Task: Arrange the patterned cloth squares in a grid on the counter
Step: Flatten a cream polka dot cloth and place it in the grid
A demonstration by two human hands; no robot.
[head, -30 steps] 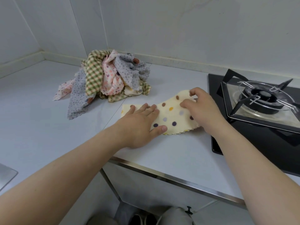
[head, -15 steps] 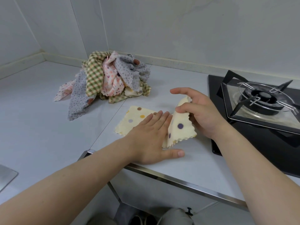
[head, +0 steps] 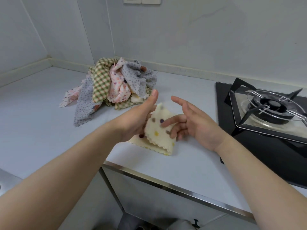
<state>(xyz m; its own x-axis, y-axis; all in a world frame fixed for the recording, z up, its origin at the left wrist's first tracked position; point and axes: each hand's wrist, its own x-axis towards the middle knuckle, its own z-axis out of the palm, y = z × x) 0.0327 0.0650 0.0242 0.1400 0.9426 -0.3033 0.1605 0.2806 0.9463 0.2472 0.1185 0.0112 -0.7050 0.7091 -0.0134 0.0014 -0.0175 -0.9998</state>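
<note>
Your left hand (head: 136, 118) was flat, its straight fingers propping the raised flap of the cream dotted cloth (head: 154, 127); your right hand (head: 195, 125) was spread loose, fingertips touching that flap; the cloth lay folded on the counter (head: 191, 166), between the cloth pile (head: 101, 83) and the stove (head: 272, 105).

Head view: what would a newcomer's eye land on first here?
A cream polka-dot cloth near the front edge of the counter draws the eye first. It is half folded, one flap raised between the left hand, whose fingers are hidden behind it, and the right hand, whose straight fingers touch its face. Behind it a crumpled pile of patterned cloths lies near the wall, and a black gas burner stands to the right.
</note>
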